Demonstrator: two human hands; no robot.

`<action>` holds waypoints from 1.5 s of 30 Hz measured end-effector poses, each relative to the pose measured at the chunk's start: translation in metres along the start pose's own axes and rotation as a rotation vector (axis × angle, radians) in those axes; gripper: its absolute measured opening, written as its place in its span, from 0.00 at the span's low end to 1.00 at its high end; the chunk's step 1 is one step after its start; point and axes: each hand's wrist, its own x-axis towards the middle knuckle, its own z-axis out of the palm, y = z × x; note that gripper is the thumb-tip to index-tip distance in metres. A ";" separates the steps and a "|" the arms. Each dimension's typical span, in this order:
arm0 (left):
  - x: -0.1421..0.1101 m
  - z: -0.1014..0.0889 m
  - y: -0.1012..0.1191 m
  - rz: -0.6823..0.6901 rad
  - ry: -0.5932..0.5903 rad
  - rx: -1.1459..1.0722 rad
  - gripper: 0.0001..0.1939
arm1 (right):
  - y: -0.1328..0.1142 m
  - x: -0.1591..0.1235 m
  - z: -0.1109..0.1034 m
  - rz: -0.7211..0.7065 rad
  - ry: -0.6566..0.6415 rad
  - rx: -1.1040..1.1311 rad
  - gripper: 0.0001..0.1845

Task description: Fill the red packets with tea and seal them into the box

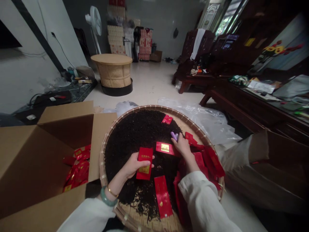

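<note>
My left hand (pixel 133 165) is closed on a red packet (pixel 145 154) with a gold print, thumb across its front, held over dark loose tea leaves (pixel 135 129). The leaves lie spread on a round woven bamboo tray (pixel 123 219). Over the tray's right half, the fingers of my right hand (pixel 181 145) are closed around a small purple object (pixel 174 136) whose kind I cannot make out. Beside that hand a red packet with a gold square (pixel 166 148) lies on the leaves. Another flat red packet (pixel 163 196) lies nearer me, and a small one (pixel 167 119) farther back.
More red packets (pixel 212 161) are heaped at the tray's right side. An open cardboard box (pixel 21 167) on the left holds several red packets (pixel 78 167). Clear plastic sheeting (pixel 200 119) lies behind the tray. A dark wooden table (pixel 241 103) stands at right, a round basket (pixel 113 72) farther back.
</note>
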 end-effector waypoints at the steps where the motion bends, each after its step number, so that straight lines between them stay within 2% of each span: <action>1: 0.000 0.000 0.000 0.001 -0.003 0.007 0.30 | 0.002 0.003 0.002 -0.006 -0.008 0.007 0.28; 5: 0.000 -0.002 -0.001 0.016 -0.015 0.031 0.29 | 0.006 0.009 0.002 -0.042 -0.007 0.063 0.24; 7: 0.000 -0.002 -0.001 0.026 -0.024 0.041 0.28 | 0.006 0.006 -0.005 -0.083 0.011 0.134 0.26; 9: 0.000 -0.002 0.000 0.033 -0.031 0.048 0.28 | 0.004 -0.004 -0.017 -0.194 0.010 0.296 0.31; 12: -0.001 -0.001 0.000 0.036 -0.029 0.055 0.28 | -0.008 -0.031 -0.039 -0.460 -0.142 0.552 0.36; 14: -0.001 -0.001 0.000 0.035 -0.033 0.061 0.29 | -0.020 -0.051 -0.052 -0.603 -0.297 0.560 0.35; 18: 0.000 -0.002 -0.002 0.042 -0.064 0.103 0.28 | -0.047 -0.076 -0.063 -0.714 -0.394 0.488 0.33; 22: 0.001 -0.002 -0.003 0.090 -0.072 0.228 0.23 | -0.066 -0.086 -0.062 -0.768 -0.467 0.370 0.28; 27: 0.000 0.000 -0.001 0.121 -0.073 0.347 0.20 | -0.079 -0.093 -0.064 -0.725 -0.494 0.307 0.21; 34: -0.002 0.000 0.000 0.122 -0.104 0.331 0.17 | -0.081 -0.093 -0.061 -0.695 -0.515 0.343 0.21; 45: -0.002 0.000 -0.001 0.054 -0.078 0.330 0.18 | -0.081 -0.096 -0.051 -0.724 -0.474 0.373 0.14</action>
